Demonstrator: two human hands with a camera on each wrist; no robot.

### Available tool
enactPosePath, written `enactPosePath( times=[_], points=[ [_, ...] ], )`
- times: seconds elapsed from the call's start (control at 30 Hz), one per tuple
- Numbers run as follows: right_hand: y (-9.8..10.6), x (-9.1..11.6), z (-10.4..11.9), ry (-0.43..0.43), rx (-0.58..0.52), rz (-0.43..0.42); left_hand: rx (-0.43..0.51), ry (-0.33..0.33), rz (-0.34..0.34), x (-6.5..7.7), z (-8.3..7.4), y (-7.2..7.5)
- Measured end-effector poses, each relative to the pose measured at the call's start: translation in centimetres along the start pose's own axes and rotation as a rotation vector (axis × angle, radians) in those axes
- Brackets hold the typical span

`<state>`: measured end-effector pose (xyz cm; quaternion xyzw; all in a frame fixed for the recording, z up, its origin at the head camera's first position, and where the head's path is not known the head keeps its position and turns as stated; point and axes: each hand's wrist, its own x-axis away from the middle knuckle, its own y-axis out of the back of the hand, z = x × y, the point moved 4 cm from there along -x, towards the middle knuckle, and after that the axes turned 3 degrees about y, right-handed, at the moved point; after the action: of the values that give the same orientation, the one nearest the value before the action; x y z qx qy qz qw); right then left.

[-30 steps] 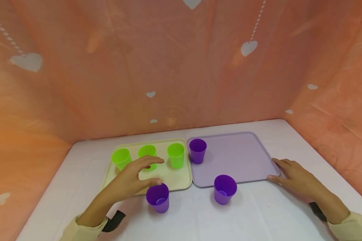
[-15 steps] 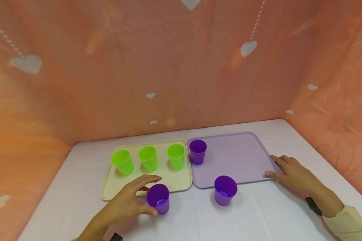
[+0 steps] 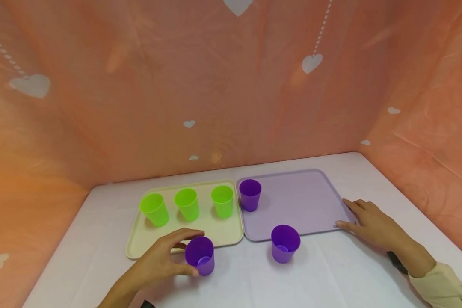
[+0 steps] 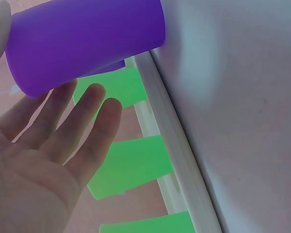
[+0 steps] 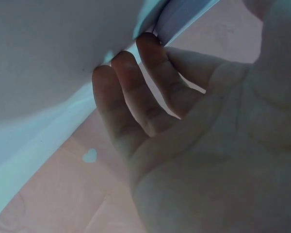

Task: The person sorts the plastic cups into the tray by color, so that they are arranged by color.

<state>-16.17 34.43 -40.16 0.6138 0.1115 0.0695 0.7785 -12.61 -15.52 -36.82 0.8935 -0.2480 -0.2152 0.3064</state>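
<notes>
In the head view my left hand (image 3: 158, 259) is around a purple cup (image 3: 206, 266) that stands upright on the white table, its thumb at the near side and index finger by the far rim. The left wrist view shows the same purple cup (image 4: 87, 39) between thumb and fingers, with the other fingers extended below it. My right hand (image 3: 375, 224) rests at the near right corner of the lilac tray (image 3: 300, 201), fingers loosely bent. From the right wrist, its fingertips (image 5: 104, 80) meet the white surface beside the tray edge (image 5: 184, 19).
Three green cups (image 3: 188, 207) stand in a row on a cream tray (image 3: 219, 235), left of the lilac one. One purple cup (image 3: 250, 199) is on the lilac tray's left end. Another purple cup (image 3: 282, 252) stands before that tray. Orange cloth (image 3: 231, 85) encloses the table.
My left hand has come down from over the cream tray to the nearer left purple cup and closed in around it. The right hand stays at the lilac tray's corner, shifted slightly.
</notes>
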Motion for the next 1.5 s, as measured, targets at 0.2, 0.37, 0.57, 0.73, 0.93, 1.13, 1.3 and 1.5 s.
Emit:
enactPosePath(
  times=[0.2, 0.37, 0.57, 0.73, 0.93, 1.13, 1.3, 1.5],
  points=[
    [0.1, 0.0, 0.0, -0.001, 0.001, -0.003, -0.005, 0.048, 0.042, -0.1, 0.0, 0.1],
    [0.1, -0.1, 0.0, -0.001, 0.003, -0.003, -0.025, 0.058, 0.017, -0.1, 0.1, 0.1],
    [-0.1, 0.2, 0.0, -0.005, -0.002, 0.001, 0.009, 0.077, 0.001, 0.2, 0.1, 0.1],
    [-0.1, 0.3, 0.1, 0.000, 0.003, -0.008, 0.008, 0.065, -0.018, 0.3, -0.3, 0.5],
    [0.1, 0.1, 0.1, -0.002, 0.003, -0.004, -0.025, 0.013, -0.077, 0.1, -0.6, 1.1],
    [0.1, 0.0, 0.2, 0.015, 0.014, -0.024, -0.066, 0.068, -0.100, -0.4, -1.1, 1.9],
    [0.3, -0.1, 0.3, 0.005, 0.000, -0.010, -0.089, 0.084, -0.132, -1.4, -2.0, 2.9],
    [0.3, 0.1, 0.4, 0.006, -0.006, -0.018, -0.110, 0.044, -0.182, -3.0, -2.8, 3.8]
  ],
)
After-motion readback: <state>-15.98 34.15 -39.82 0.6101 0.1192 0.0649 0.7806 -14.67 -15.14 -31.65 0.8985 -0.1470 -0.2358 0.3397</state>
